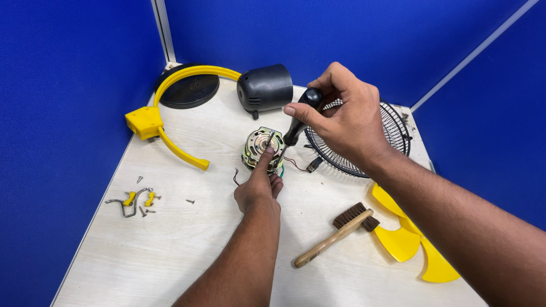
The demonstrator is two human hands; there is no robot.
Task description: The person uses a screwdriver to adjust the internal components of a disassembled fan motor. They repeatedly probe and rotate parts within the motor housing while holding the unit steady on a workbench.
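Note:
A small electric fan motor (pixel 259 146) with a metal casing and copper windings stands in the middle of the table. My left hand (pixel 260 185) steadies it from the near side, the forefinger lying up against the casing. My right hand (pixel 344 116) grips the black handle of a screwdriver (pixel 301 116), whose shaft slants down to the motor's right edge. Thin red and dark wires (pixel 296 165) trail from the motor.
A black motor cover (pixel 266 86), a yellow curved bracket (pixel 165 122) and a black round base (pixel 190 91) lie at the back. A black wire grille (pixel 392 133), a yellow fan blade (pixel 406 239) and a wooden brush (pixel 335 233) are on the right. Screws and clips (pixel 136 200) lie left.

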